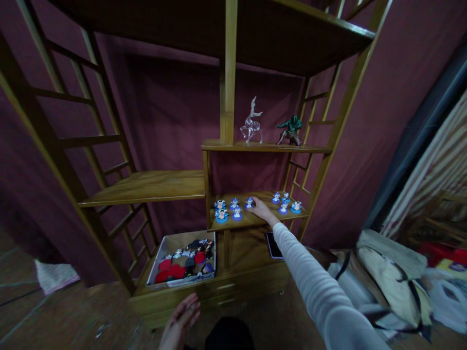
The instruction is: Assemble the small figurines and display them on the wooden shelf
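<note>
My right hand [260,208] reaches out to the lower right shelf [255,221] of a wooden rack. Its fingers close around a small figure on a blue base [249,202]. Several more blue-based figures [226,211] stand to the left of it, and another group [286,203] stands to the right. My left hand [179,322] hangs low in front of the rack's base, fingers spread, holding nothing. Just above it a white cardboard box [160,260] holds several red and dark small pieces with a few figures.
A glass deer figure [251,124] and a green crouching figure [291,130] stand on the shelf above. A bare wooden shelf [146,187] is at the left. A tablet [273,245] lies on the base. Bags and cloth [386,277] pile up at the right.
</note>
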`<state>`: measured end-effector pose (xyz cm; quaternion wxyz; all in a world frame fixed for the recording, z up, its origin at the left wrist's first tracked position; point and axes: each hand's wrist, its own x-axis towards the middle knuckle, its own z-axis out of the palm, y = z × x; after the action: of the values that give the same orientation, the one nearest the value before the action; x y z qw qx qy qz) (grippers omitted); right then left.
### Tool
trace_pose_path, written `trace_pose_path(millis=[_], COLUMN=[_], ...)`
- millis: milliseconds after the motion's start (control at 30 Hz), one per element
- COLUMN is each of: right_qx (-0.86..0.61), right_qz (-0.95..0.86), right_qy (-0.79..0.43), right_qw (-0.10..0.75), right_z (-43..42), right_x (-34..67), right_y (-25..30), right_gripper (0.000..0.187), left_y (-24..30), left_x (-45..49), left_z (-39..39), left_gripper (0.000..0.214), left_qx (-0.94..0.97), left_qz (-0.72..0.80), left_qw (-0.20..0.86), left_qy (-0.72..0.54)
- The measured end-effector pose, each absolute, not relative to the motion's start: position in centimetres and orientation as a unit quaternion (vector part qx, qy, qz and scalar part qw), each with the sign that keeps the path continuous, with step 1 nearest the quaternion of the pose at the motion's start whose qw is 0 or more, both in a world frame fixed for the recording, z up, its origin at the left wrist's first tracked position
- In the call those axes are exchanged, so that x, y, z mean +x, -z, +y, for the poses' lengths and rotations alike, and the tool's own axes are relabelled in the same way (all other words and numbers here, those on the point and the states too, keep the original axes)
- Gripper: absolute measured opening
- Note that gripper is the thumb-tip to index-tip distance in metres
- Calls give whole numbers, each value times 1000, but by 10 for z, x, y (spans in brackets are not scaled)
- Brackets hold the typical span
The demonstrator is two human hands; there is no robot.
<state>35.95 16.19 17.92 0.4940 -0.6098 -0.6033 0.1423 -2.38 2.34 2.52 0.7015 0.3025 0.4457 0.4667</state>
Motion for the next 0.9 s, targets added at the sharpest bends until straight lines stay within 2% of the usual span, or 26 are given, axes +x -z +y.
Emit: trace_pose_path(millis=[200,600,900], right_qx=[-598,-618,-630], right_qz=[-612,-605,-609], right_qy=[-118,-149,-138], right_qw=[504,480,461], right_z=[161,158,159], right_x=[360,359,360], right_y=[-177,-182,-181], right_gripper=[52,48,55], left_y=[-17,-4,-7], left_x=[-27,-31,-32], left_z=[26,30,27], left_gripper=[48,45,48], left_qx=[308,318,309], left_qz=[439,419,418], left_qw=[700,707,703], left_qy=[-471,-472,-485])
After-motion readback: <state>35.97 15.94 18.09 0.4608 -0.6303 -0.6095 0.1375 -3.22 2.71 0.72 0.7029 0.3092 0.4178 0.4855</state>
